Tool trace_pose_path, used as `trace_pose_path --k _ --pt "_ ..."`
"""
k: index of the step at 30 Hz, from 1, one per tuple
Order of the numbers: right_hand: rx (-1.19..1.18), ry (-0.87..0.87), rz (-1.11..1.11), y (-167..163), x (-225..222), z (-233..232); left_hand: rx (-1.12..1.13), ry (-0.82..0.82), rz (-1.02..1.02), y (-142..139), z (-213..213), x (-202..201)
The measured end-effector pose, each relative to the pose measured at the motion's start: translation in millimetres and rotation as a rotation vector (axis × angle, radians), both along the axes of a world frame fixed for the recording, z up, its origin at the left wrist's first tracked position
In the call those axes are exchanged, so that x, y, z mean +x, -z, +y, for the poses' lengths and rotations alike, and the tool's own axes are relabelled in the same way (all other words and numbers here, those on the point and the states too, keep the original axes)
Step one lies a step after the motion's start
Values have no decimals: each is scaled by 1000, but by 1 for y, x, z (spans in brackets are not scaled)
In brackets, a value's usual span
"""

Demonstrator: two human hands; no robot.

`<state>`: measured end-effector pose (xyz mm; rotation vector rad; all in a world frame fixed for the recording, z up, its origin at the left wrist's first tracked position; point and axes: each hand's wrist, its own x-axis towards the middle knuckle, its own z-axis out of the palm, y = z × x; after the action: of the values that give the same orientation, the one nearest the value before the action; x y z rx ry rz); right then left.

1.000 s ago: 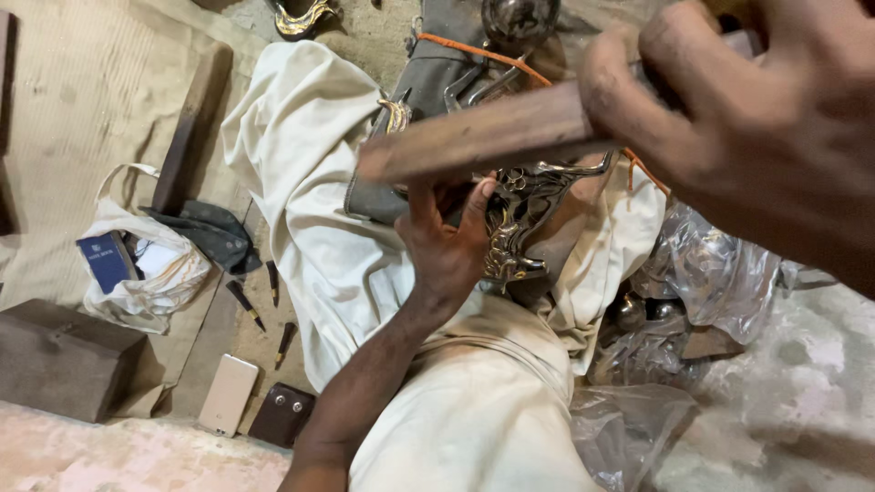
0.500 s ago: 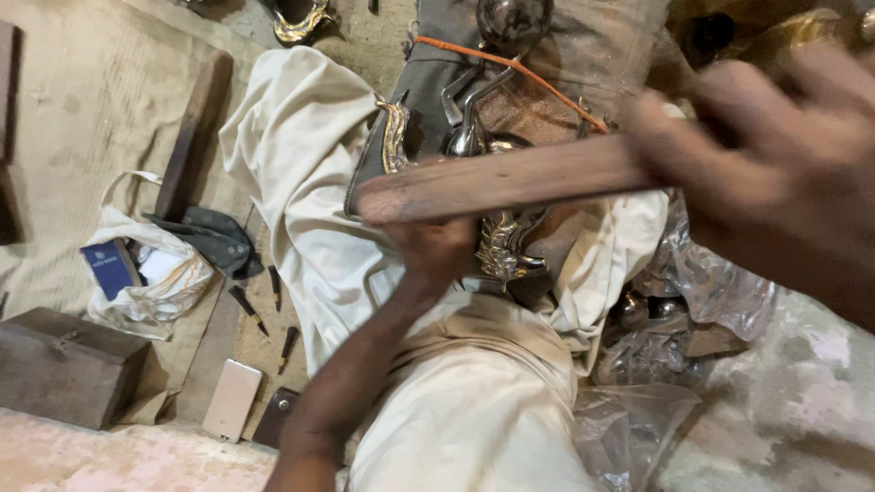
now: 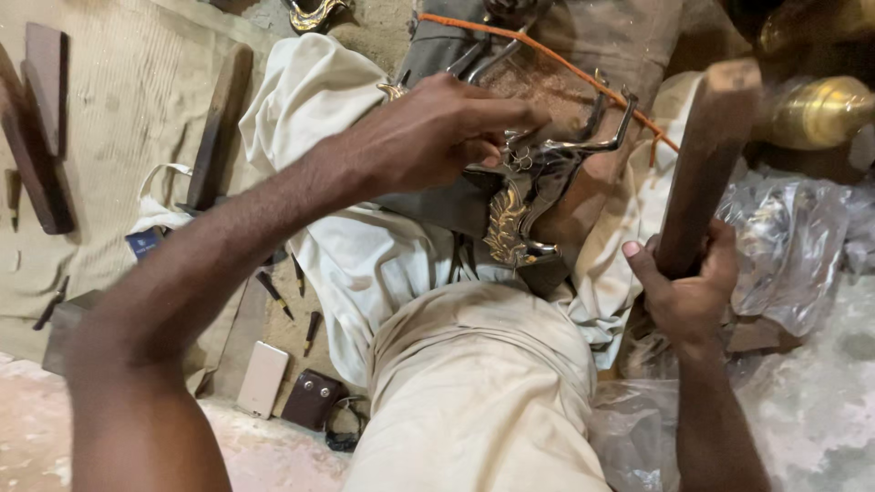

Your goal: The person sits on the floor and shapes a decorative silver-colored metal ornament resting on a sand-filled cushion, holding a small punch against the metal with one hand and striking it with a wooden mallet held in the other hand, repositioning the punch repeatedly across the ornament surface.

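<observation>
Ornamental metal casting [image 3: 529, 196] lies on a padded block above the knee, pinched steady by left hand [image 3: 437, 132]; right hand [image 3: 688, 292] grips wooden mallet [image 3: 706, 164] upright, apparently between blows; a square strike comes next.

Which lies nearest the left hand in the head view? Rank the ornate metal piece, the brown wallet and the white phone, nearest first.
From the left hand:
1. Ornate metal piece, right under its fingers, on the lap.
2. Brown wallet, far below on the floor.
3. White phone, beside the wallet, further left; nearly level with it.
</observation>
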<state>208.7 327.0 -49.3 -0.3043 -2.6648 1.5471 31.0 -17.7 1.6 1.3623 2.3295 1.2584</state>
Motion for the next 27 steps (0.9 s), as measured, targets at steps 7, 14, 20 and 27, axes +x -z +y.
trace_pose_path --k 7,14,20,27 --pt "349 -41 233 12 22 -19 -247 146 50 -23 11 -8" --pt "245 5 179 19 33 -17 -266 143 81 -23 10 -5" --pt "374 -152 182 -14 10 -7 -208 -2 31 -4 0 12" --pt "684 -400 71 -94 -44 -8 -126 -279 12 16 -10 40"
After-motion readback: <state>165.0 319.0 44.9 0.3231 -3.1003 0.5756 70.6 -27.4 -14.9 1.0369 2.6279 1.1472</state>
